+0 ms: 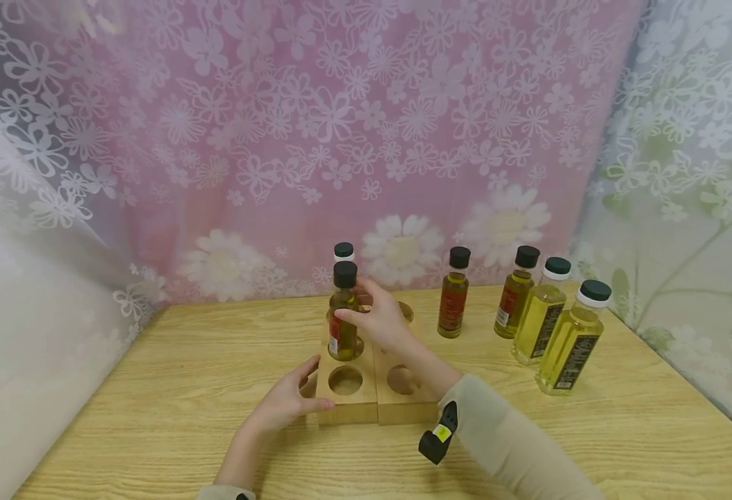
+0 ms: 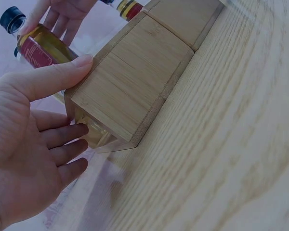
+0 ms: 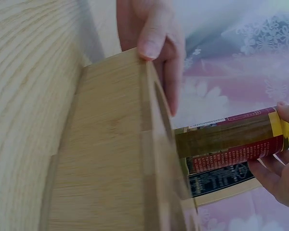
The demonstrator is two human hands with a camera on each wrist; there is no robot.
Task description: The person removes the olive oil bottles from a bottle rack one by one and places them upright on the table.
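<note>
A small oil bottle (image 1: 344, 316) with a black cap and red label is pinched near its neck by the curled fingers (image 1: 356, 316) of the right hand (image 1: 378, 323). The bottle is seated upright in a middle hole of the wooden rack (image 1: 369, 406), on its left side; a second capped bottle (image 1: 344, 251) is seen just behind it. The left hand (image 1: 285, 401) is laid against the rack's near left corner with its fingers straight and relaxed, the thumb (image 2: 62, 77) pressed on the top edge; nothing is gripped by it. Two round holes at the rack's near end are left unfilled.

The rack is set on a light wood-grain table (image 1: 153, 417). Four more bottles are stood in a loose row to the right: two small dark ones (image 1: 454, 293) and two taller pale ones with white collars (image 1: 572, 340). The table is enclosed behind and at both sides by sheer floral curtain (image 1: 316, 125), pink at the centre, pale at the left and greenish at the right.
</note>
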